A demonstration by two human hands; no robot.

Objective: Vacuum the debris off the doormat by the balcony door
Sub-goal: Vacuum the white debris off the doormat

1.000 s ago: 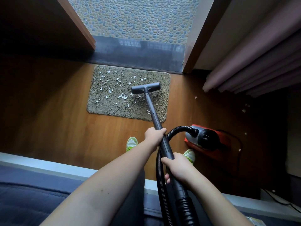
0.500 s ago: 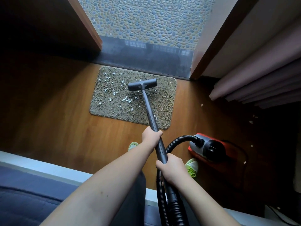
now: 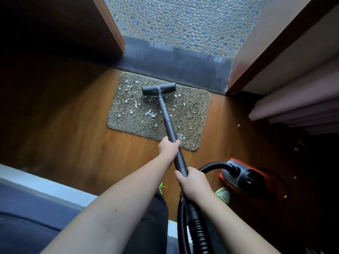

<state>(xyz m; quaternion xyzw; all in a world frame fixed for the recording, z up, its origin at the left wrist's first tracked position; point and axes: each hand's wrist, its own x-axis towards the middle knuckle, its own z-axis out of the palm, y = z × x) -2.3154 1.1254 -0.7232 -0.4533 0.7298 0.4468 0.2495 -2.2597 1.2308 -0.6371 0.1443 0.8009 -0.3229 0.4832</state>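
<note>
- Wood floor (image 3: 73, 136); doormat (image 3: 194, 110) at the balcony threshold, white debris (image 3: 150, 113) scattered.
- We grip the rigid wand (image 3: 166, 116): left hand (image 3: 169, 146) mid-tube, right hand (image 3: 192, 182) near the hose.
- We judge it light and stiff.

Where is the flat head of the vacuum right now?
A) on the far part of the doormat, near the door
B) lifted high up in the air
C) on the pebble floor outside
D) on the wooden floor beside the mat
A: the vacuum head sits on the far part of the doormat, close to the dark door sill, with white scraps on the mat nearer the person.
</note>
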